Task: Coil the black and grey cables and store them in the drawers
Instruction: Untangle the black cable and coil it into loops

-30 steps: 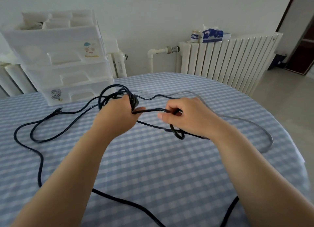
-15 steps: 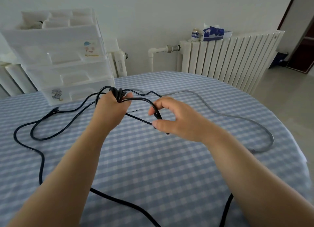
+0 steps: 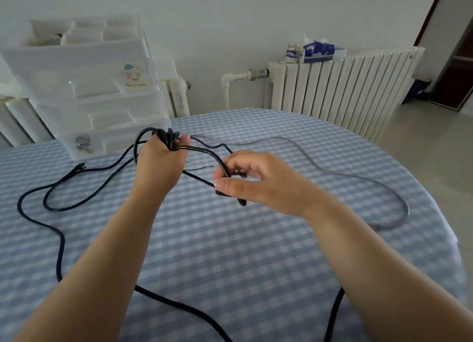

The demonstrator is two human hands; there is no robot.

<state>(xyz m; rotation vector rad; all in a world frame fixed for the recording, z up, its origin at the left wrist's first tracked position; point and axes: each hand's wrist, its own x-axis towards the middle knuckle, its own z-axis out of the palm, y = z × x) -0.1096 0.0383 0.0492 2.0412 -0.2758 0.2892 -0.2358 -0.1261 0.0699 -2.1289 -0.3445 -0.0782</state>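
My left hand [image 3: 160,167] grips a small bundle of loops of the black cable [image 3: 58,241] above the table's middle. From that bundle one strand arcs right into my right hand [image 3: 258,181], which pinches it between thumb and curled fingers. The remaining black cable trails loose over the left of the table and off the near edge. The grey cable [image 3: 358,177] lies untouched in a wide curve on the right, its plug near the right edge. The white plastic drawers [image 3: 102,95] stand at the far left, all closed.
The round table [image 3: 243,252] wears a blue checked cloth. A white radiator [image 3: 345,90] behind it carries a tissue box [image 3: 318,51] and a small jar [image 3: 291,53]. An open tray with compartments tops the drawer unit.
My right hand has swung from beside the left hand down and to the right, drawing a strand of black cable into an arc. My left hand has risen slightly with its bundle.
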